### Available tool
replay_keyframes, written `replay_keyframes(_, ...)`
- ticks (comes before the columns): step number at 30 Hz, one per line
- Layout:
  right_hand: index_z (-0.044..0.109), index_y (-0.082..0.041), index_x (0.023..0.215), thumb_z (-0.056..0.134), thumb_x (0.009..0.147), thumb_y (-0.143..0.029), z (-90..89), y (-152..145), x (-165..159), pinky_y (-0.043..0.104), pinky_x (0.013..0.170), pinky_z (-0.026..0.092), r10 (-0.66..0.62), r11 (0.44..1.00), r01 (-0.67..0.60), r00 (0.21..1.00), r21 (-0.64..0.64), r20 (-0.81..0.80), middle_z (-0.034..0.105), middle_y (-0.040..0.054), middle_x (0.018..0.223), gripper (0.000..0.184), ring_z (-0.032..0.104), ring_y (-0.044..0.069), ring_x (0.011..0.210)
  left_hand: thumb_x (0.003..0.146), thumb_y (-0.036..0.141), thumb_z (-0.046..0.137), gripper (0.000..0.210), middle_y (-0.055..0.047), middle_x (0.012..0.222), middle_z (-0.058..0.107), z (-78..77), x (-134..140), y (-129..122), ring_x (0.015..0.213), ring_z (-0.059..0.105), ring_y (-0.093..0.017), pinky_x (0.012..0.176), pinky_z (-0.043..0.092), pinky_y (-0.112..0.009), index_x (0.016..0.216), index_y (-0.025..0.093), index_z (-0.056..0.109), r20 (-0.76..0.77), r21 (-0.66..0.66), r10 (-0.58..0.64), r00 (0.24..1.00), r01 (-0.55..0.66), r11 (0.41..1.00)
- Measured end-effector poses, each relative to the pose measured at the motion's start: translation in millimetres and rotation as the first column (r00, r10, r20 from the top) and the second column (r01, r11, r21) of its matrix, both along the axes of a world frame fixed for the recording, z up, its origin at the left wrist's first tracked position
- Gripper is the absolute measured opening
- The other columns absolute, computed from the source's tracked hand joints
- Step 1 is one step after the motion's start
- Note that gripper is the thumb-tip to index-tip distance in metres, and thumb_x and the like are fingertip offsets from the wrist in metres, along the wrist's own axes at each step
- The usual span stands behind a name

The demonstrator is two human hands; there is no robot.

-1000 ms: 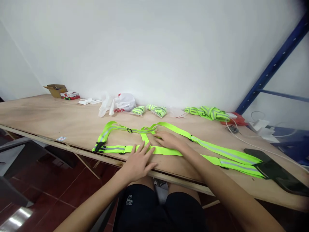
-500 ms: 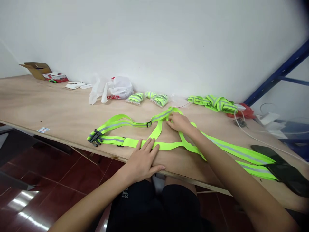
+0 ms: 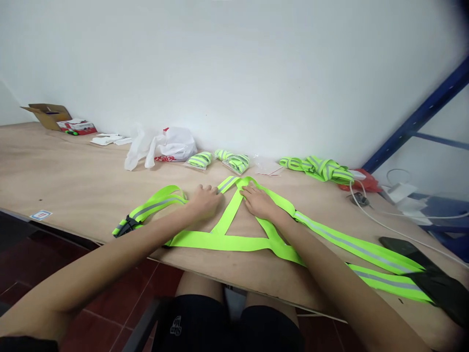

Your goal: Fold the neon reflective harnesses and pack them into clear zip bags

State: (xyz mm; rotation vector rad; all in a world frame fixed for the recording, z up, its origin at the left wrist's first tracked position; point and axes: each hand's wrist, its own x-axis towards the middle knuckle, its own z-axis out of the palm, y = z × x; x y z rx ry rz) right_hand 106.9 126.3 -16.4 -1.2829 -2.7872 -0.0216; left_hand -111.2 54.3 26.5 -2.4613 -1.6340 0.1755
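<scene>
Your left hand [image 3: 205, 201] has moved from the lower band [image 3: 238, 242] up to the upper strap [image 3: 227, 184] since the preceding frame; your right hand [image 3: 258, 201] remains near the peak of the harness [image 3: 289, 252]. Note the layout: the harness lies on the table [image 3: 84, 183] directly in front of you, its long axis running left to right, from the black buckle [image 3: 129, 226] on the left to the dark flat object [image 3: 439, 286] on the right. Its peak lies just beyond your right fingertips, and the right hand is the nearer of the two. From that point the upper strap slopes down leftward and passes beneath your left hand, reappearing on the far side; the diagonal strap [image 3: 229, 213] descends between your hands to the lower band, which runs on the side nearer your body. Left fingers: curled, set against the upper strap; whether they pinch it cannot be determined, as the hand covers the contact. Right fingers: slightly bent and close together, tips touching the strap at the peak; thumb hidden, so a pinch cannot be confirmed.
</scene>
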Motion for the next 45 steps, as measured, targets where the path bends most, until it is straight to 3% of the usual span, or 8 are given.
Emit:
replay_keyframes(12, 0.052, -0.013, 0.143, 0.034, 0.099, -0.021, -8.0, 3, 5, 0.046, 0.118, 0.034, -0.007, 0.997, -0.003, 0.992, -0.073, -0.129, 0.045, 0.0138, 0.155, 0.048, 0.042, 0.028, 0.143, 0.085, 0.026, 0.050, 0.055, -0.016, 0.124, 0.063, 5.4, -82, 23, 0.104, 0.064, -0.033, 0.086, 0.050, -0.042, 0.140, 0.022, 0.054, 0.073, -0.144, 0.099, 0.992, -0.088, 0.986)
replay_keyframes(15, 0.051, -0.011, 0.144, 0.033, 0.099, -0.021, -10.3, 4, 5, 0.046, 0.118, 0.034, -0.006, 0.998, -0.002, 0.991, -0.060, -0.137, 0.046, 0.0143, 0.154, 0.049, 0.043, 0.029, 0.142, 0.081, 0.022, 0.051, 0.053, -0.014, 0.124, 0.065, 10.4, -95, 35, 0.107, 0.063, -0.029, 0.092, 0.048, -0.039, 0.133, 0.018, 0.059, 0.275, -0.191, 0.048, 0.960, 0.005, 0.982)
replay_keyframes(20, 0.053, -0.010, 0.142, 0.033, 0.098, -0.021, -10.1, 3, 6, 0.047, 0.117, 0.035, -0.003, 0.998, -0.007, 0.988, -0.068, -0.156, 0.047, 0.0156, 0.153, 0.049, 0.044, 0.029, 0.142, 0.081, 0.029, 0.054, 0.047, -0.006, 0.098, 0.068, 18.9, -109, 48, 0.077, 0.063, -0.018, 0.068, 0.052, -0.030, 0.127, 0.022, 0.059, 0.848, -0.269, 0.157, 0.506, 0.155, 0.951)
replay_keyframes(23, 0.053, -0.008, 0.142, 0.032, 0.098, -0.021, -7.3, 0, 6, 0.046, 0.118, 0.034, -0.003, 0.998, -0.008, 0.986, -0.069, -0.169, 0.046, 0.0161, 0.154, 0.050, 0.042, 0.029, 0.143, 0.080, 0.038, 0.059, 0.037, 0.002, 0.066, 0.051, 22.9, -109, 51, 0.045, 0.043, -0.011, 0.043, 0.034, -0.022, 0.113, 0.022, 0.061, 0.920, -0.363, 0.339, 0.196, 0.104, 0.926)
replay_keyframes(25, 0.053, -0.010, 0.142, 0.032, 0.098, -0.021, -5.6, -2, 6, 0.046, 0.118, 0.034, 0.001, 0.998, -0.013, 0.985, -0.066, -0.171, 0.046, 0.0151, 0.154, 0.050, 0.042, 0.027, 0.143, 0.081, 0.047, 0.060, 0.035, 0.003, 0.061, 0.044, 26.5, -109, 52, 0.042, 0.038, -0.010, 0.039, 0.026, -0.021, 0.103, 0.020, 0.064, 0.924, -0.370, 0.353, 0.149, 0.109, 0.922)
replay_keyframes(30, 0.054, -0.010, 0.142, 0.032, 0.099, -0.022, -3.1, -5, 6, 0.047, 0.118, 0.035, 0.014, 0.998, -0.026, 0.983, -0.062, -0.182, 0.048, 0.0160, 0.152, 0.049, 0.043, 0.028, 0.142, 0.075, 0.056, 0.072, 0.049, -0.005, 0.093, 0.067, 31.2, -111, 60, 0.082, 0.064, -0.021, 0.067, 0.050, -0.028, 0.111, 0.023, 0.068, 0.797, -0.188, 0.080, 0.599, 0.120, 0.975)
replay_keyframes(34, 0.052, -0.009, 0.144, 0.034, 0.099, -0.022, -0.7, -7, 5, 0.048, 0.120, 0.031, -0.009, 0.995, -0.011, 0.979, -0.095, -0.206, 0.046, 0.0168, 0.153, 0.050, 0.040, 0.029, 0.144, 0.085, 0.044, 0.062, 0.041, -0.009, 0.123, 0.067, 26.9, -115, 77, 0.112, 0.061, -0.026, 0.093, 0.047, -0.032, 0.119, 0.021, 0.065, 0.494, -0.038, -0.026, 0.869, 0.052, 0.998)
replay_keyframes(45, 0.053, -0.011, 0.145, 0.034, 0.098, -0.023, 5.0, -14, 6, 0.049, 0.119, 0.033, -0.044, 0.993, 0.019, 0.977, -0.120, -0.208, 0.045, 0.0147, 0.154, 0.052, 0.042, 0.030, 0.143, 0.096, 0.030, 0.044, 0.032, -0.020, 0.107, 0.073, 5.2, -119, 88, 0.098, 0.071, -0.034, 0.081, 0.051, -0.039, 0.114, 0.015, 0.065, 0.304, 0.077, 0.294, 0.906, -0.332, 0.940)
